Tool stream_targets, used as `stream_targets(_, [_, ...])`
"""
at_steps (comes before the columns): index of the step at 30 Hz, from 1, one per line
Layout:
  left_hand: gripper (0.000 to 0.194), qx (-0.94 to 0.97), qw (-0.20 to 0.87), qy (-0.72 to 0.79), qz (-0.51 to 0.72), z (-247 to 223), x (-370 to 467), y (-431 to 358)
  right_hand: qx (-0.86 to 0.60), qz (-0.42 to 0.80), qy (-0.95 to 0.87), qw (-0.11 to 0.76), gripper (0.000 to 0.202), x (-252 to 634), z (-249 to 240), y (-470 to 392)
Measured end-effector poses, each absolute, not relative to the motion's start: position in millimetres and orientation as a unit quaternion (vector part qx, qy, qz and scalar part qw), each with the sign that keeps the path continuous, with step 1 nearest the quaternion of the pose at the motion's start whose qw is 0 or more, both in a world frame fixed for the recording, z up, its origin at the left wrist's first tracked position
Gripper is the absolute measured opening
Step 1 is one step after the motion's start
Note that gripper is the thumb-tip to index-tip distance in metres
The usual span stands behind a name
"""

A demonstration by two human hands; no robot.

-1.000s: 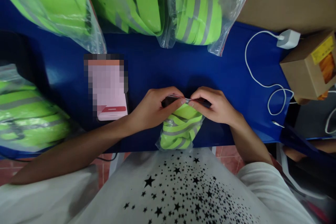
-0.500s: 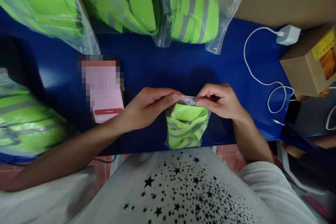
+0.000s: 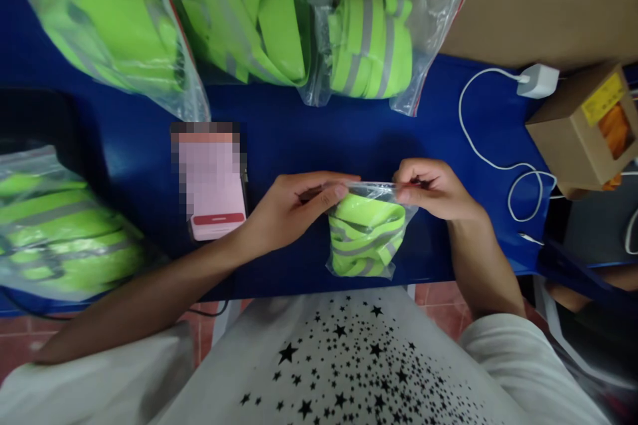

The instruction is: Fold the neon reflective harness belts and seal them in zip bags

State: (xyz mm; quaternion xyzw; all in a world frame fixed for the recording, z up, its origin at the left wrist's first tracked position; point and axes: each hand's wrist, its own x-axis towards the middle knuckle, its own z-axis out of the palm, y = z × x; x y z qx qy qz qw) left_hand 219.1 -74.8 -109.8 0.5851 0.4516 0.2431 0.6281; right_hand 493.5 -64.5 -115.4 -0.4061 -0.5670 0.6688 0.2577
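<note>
A small clear zip bag [image 3: 361, 265] hangs just above the table's front edge, with a folded fluorescent yellow-green reflective strap [image 3: 369, 229] inside. My left hand [image 3: 299, 209] pinches the left end of the bag's top edge between thumb and fingers. At the right end of that edge, my right hand [image 3: 431, 189] grips with thumb against curled index finger. The zip strip is stretched straight between them. Whether the seal is fully pressed shut cannot be made out.
Larger clear bags of yellow-green reflective straps [image 3: 371, 46] lie along the back, and another bag [image 3: 64, 232] is at left. A phone [image 3: 219, 199] lies left of my hands. A white charger [image 3: 541, 82] with cable and an open cardboard box [image 3: 573, 136] stand right on the blue table [image 3: 319, 136].
My right hand has slid farther from the left, and the bag's top edge is now pulled straighter and wider. The whole view has shifted slightly.
</note>
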Motion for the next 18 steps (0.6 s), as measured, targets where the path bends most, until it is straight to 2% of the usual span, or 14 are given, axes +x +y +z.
stream_targets(4, [0.065, 0.564, 0.675, 0.409, 0.244, -111, 220, -78, -0.417, 0.688, -0.481, 0.350, 0.032, 492, -120, -66])
stream_targets(8, [0.083, 0.587, 0.661, 0.410, 0.225, -112, 220, -81, -0.448, 0.671, -0.403, 0.433, 0.037, 492, -123, -62])
stream_targets(10, [0.082, 0.596, 0.648, 0.417, 0.227, -113, 221, -82, -0.468, 0.651, -0.378, 0.463, 0.035, 493, -123, -59])
stream_targets(12, [0.071, 0.588, 0.644, 0.423, 0.248, -115, 223, -83, -0.475, 0.635, -0.370, 0.484, 0.036, 491, -121, -59])
stream_targets(16, [0.057, 0.532, 0.664, 0.431, 0.300, -120, 225, -84, -0.464, 0.644, -0.423, 0.437, 0.073, 476, -118, -67])
stream_targets(18, [0.059, 0.538, 0.661, 0.426, 0.302, -120, 225, -84, -0.481, 0.629, -0.448, 0.415, 0.070, 471, -119, -72])
